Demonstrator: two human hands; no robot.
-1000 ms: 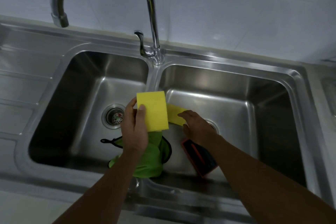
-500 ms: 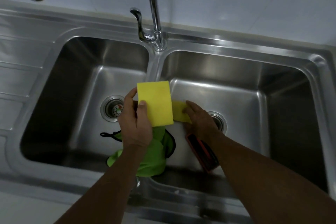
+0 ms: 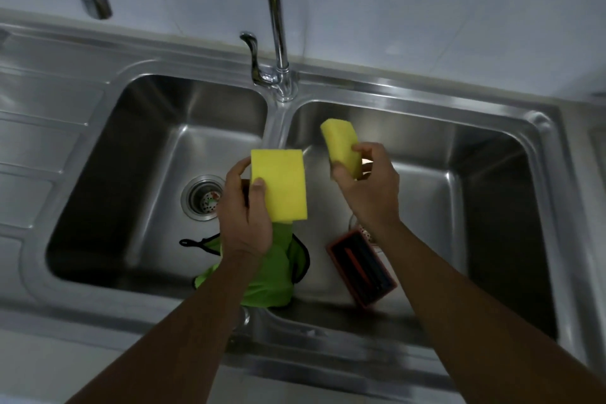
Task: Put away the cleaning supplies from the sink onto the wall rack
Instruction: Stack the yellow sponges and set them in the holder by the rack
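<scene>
Both hands' grip on sponges above sink (image 3: pixel 387 88)

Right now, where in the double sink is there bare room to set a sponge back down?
Free: the left basin floor left of its round drain strainer; the right basin floor right of the red rectangular brush. Crowded: the middle front, where the green cloth drapes over the divider beside that brush, under both sponge-holding hands.

The right hand (image 3: pixel 369 185) has lifted its yellow sponge (image 3: pixel 342 147) up out of the basin.
</scene>
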